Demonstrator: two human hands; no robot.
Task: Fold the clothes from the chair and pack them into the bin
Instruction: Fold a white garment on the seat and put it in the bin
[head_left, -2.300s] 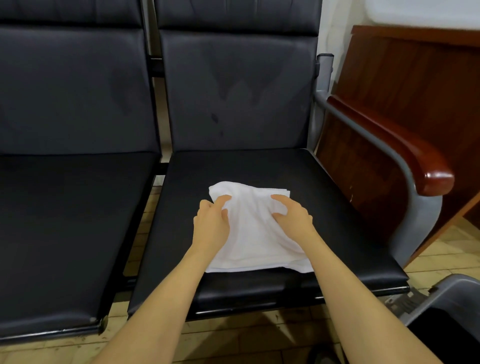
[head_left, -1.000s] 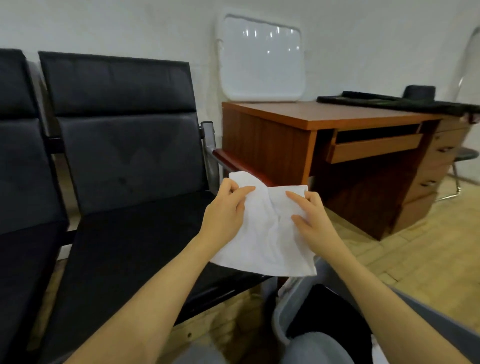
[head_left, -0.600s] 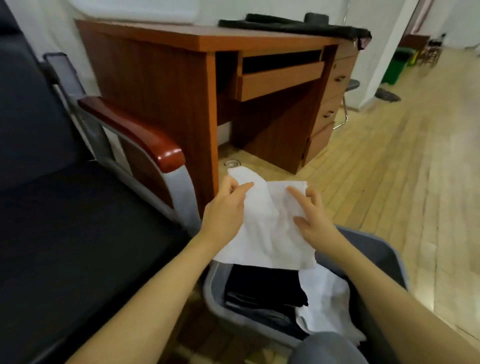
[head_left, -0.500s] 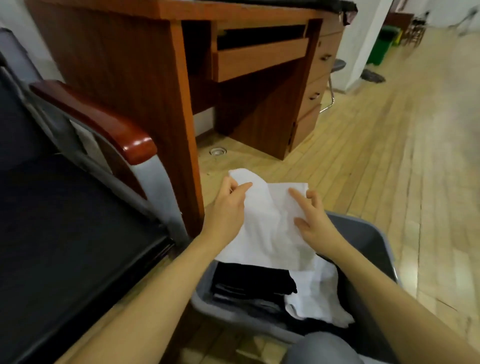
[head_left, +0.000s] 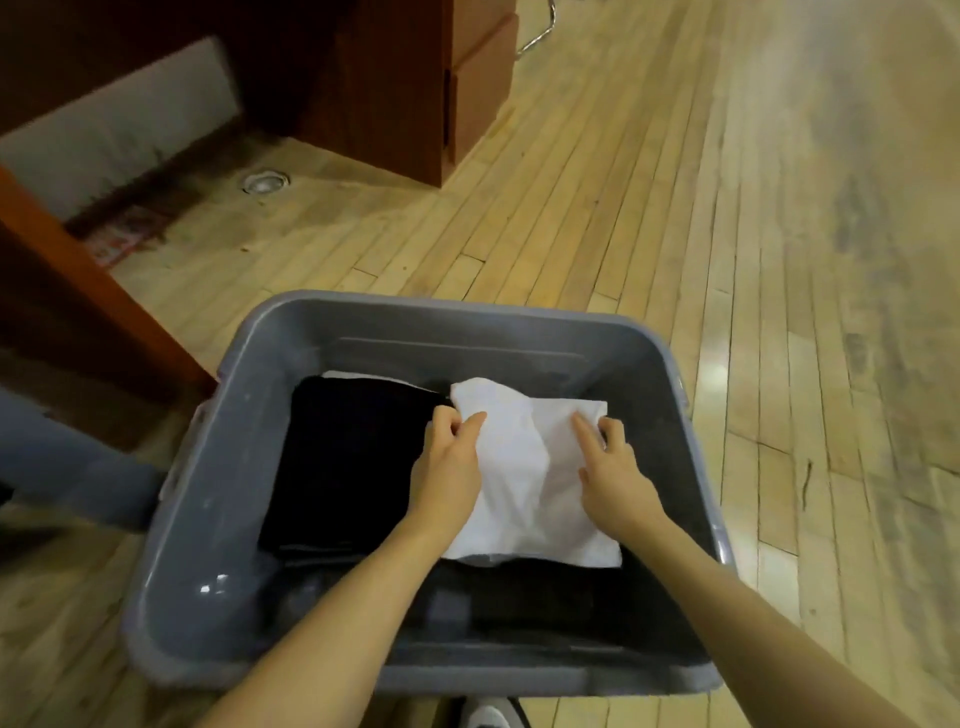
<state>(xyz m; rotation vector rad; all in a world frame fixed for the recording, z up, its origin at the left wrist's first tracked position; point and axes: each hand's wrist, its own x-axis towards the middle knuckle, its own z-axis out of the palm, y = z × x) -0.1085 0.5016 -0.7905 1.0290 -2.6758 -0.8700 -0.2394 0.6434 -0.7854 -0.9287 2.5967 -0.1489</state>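
Here the left hand (head_left: 448, 474) and right hand (head_left: 613, 475) each pinch a side of the folded white garment (head_left: 530, 467), held low inside the grey bin (head_left: 467, 322) at frame centre, beside a folded black stack (head_left: 348, 457) filling the bin's left half, on the wooden floor (head_left: 727, 218).

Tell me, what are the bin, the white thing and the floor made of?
Bin: looks like grey plastic, smooth with a slight shine and rounded moulded corners.
White thing: soft cloth, since it creases and folds; which fibre, I cannot tell.
Floor: narrow pale wood planks, glossy where light reflects.
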